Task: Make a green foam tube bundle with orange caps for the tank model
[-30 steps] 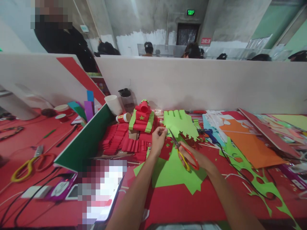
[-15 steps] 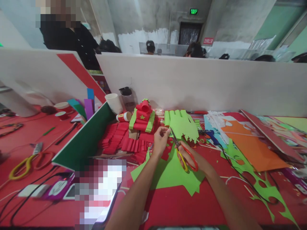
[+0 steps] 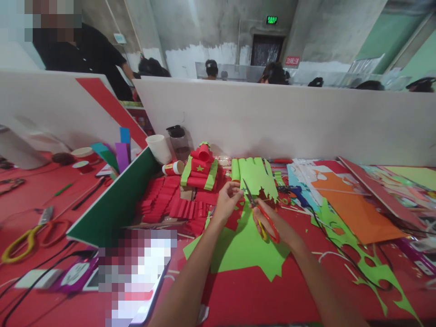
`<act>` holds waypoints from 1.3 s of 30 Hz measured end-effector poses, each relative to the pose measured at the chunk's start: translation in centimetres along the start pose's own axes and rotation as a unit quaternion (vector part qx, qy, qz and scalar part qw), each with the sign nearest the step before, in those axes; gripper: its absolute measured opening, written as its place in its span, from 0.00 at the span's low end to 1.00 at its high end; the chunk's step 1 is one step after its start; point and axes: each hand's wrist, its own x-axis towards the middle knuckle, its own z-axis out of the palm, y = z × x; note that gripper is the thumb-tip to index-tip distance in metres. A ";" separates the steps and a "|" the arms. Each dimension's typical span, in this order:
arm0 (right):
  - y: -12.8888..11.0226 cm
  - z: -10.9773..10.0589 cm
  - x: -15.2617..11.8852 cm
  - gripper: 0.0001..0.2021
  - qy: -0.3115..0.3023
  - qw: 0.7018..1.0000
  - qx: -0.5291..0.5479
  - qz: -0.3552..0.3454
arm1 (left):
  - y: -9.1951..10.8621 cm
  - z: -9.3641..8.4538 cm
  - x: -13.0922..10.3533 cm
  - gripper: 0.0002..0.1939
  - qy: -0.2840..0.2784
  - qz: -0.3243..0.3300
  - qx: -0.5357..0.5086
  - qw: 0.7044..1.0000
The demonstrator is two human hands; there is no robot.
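My right hand (image 3: 272, 220) grips scissors (image 3: 267, 222) with one red and one yellow handle. Their blades are parted and point up and left, close to the fingertips of my left hand (image 3: 229, 200). Those fingertips are pinched on a small piece of green paper (image 3: 243, 190), mostly hidden. Just beyond the blades lies a light green sheet (image 3: 257, 175) with a jagged cut edge, beside green paper rolls (image 3: 235, 169). Under my wrists rests a larger green paper sheet (image 3: 245, 252). A red and green paper model with a star (image 3: 200, 168) stands left of the rolls.
Folded red paper strips (image 3: 163, 195) lie left of my hands, next to a green board (image 3: 116, 200). A lit phone (image 3: 150, 277) is near my left forearm. On the right are a blue glue gun (image 3: 299, 194), orange paper (image 3: 347, 204) and green scraps (image 3: 364, 261). A white partition (image 3: 289, 118) stands behind.
The view has shifted slightly to the right. The blades have opened a little wider beside my left fingertips. The person beyond the partition has moved left.
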 end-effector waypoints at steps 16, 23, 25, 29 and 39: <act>0.8 -0.5 0.1 0.25 -0.034 0.998 -0.037 -0.021 | 0.0 0.0 0.1 0.14 0.021 0.031 0.009 0.999; 1.7 -0.9 -0.1 0.23 -0.048 0.997 -0.048 -0.038 | 0.3 0.2 -0.1 0.13 0.020 0.033 0.008 0.999; 2.0 -0.8 0.0 0.23 -0.044 0.998 -0.035 -0.039 | 0.2 0.3 -0.1 0.12 0.018 0.032 0.009 0.999; 1.8 -0.8 0.1 0.24 -0.042 0.997 -0.039 -0.051 | 0.2 0.5 -0.2 0.13 0.016 0.028 0.006 0.999; 1.7 -0.2 0.5 0.25 -0.039 0.999 0.020 -0.021 | 0.8 0.6 -0.4 0.13 0.017 0.028 0.006 0.999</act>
